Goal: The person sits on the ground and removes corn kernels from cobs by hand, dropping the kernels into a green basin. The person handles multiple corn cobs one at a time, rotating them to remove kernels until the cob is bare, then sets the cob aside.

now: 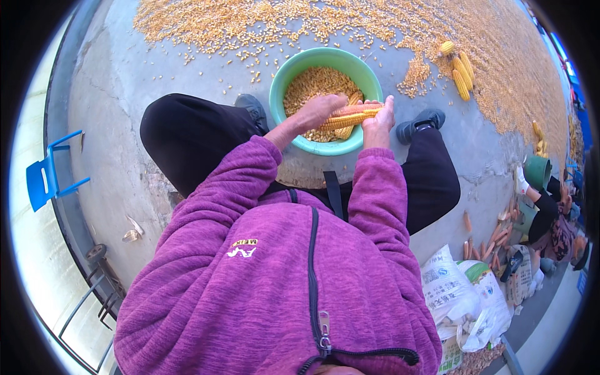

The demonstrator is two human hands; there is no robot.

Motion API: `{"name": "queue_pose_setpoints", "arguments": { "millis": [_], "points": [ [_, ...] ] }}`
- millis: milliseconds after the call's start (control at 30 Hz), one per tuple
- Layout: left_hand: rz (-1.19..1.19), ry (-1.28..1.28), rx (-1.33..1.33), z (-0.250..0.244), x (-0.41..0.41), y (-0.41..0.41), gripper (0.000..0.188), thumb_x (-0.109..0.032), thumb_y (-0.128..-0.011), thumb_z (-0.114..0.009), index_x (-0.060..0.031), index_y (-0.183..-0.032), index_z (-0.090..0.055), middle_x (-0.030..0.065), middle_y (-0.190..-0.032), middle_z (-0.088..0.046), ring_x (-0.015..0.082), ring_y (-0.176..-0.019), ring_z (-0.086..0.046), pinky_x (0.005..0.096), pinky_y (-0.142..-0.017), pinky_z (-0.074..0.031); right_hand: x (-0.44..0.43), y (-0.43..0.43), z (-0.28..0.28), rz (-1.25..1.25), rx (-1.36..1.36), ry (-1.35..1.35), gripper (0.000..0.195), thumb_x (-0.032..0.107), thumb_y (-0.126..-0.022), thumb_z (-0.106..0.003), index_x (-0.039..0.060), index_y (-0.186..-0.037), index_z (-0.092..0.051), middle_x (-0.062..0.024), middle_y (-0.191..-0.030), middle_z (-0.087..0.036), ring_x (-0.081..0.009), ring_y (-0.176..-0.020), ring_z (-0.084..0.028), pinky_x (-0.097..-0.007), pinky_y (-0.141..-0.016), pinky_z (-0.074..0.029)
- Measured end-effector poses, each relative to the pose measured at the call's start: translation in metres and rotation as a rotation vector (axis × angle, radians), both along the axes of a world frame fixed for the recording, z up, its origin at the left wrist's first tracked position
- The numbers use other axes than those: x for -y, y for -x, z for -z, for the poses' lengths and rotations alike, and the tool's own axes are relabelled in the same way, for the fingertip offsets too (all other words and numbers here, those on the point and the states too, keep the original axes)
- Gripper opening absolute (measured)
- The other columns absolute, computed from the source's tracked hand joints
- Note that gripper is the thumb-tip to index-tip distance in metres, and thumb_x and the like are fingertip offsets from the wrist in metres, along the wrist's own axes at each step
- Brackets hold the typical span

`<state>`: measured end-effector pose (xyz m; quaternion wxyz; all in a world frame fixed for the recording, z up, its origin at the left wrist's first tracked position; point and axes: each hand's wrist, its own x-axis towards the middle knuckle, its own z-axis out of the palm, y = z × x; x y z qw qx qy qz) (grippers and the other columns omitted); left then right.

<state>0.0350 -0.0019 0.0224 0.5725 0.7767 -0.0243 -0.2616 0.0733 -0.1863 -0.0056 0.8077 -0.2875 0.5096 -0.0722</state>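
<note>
A partly shelled corn cob is held over a green plastic basin. Rows of yellow kernels cover its near side, while a pinkish bare strip shows along the top. My right hand grips the cob's right end, palm up, fingers wrapped behind it. My left hand lies curled over the other end; its fingertips are blurred. Loose corn kernels fill the basin's bottom. Another corn ear rests on them, partly hidden beneath the held cob.
Corn kernels spread over the concrete floor ahead. Several whole ears lie at front right. A blue chair is at left. White woven sacks, stripped cobs, a green bucket and another seated person are at right.
</note>
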Motion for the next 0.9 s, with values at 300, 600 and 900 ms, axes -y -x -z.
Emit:
{"name": "queue_pose_setpoints", "arguments": {
  "millis": [300,600,900],
  "points": [
    [-0.135,-0.227,-0.038,0.003,0.001,0.004,0.056,-0.053,-0.094,-0.047,-0.0017,-0.103,-0.069,0.0224,-0.089,-0.068,0.0326,-0.086,-0.066,0.0409,-0.079,-0.048,-0.021,0.004,-0.009,-0.153,0.188,0.179,0.029,0.03,-0.09,-0.063,0.0051,-0.093,-0.05,-0.008,-0.068,-0.051,-0.0257,-0.054,-0.055,-0.0445,-0.051,-0.052],
    [0.055,-0.182,0.066,-0.024,0.013,0.004,0.076,-0.075,-0.083,-0.04,-0.0148,-0.125,-0.06,0.0191,-0.113,-0.065,0.0377,-0.104,-0.062,0.0477,-0.087,-0.045,-0.042,0.014,-0.022,-0.276,0.283,0.1,0.039,0.038,-0.089,-0.067,0.0059,-0.086,-0.045,-0.0094,-0.069,-0.053,-0.0253,-0.052,-0.058,-0.0385,-0.049,-0.054],
    [0.021,-0.159,0.073,-0.031,0.013,-0.001,0.065,-0.059,-0.09,-0.047,-0.0107,-0.133,-0.054,0.0158,-0.117,-0.065,0.0292,-0.104,-0.064,0.037,-0.088,-0.047,-0.045,0.017,-0.013,-0.382,0.356,-0.139,0.04,0.042,-0.094,-0.057,0.004,-0.094,-0.047,-0.0122,-0.076,-0.057,-0.0285,-0.071,-0.063,-0.0406,-0.064,-0.057]
  ]
}}
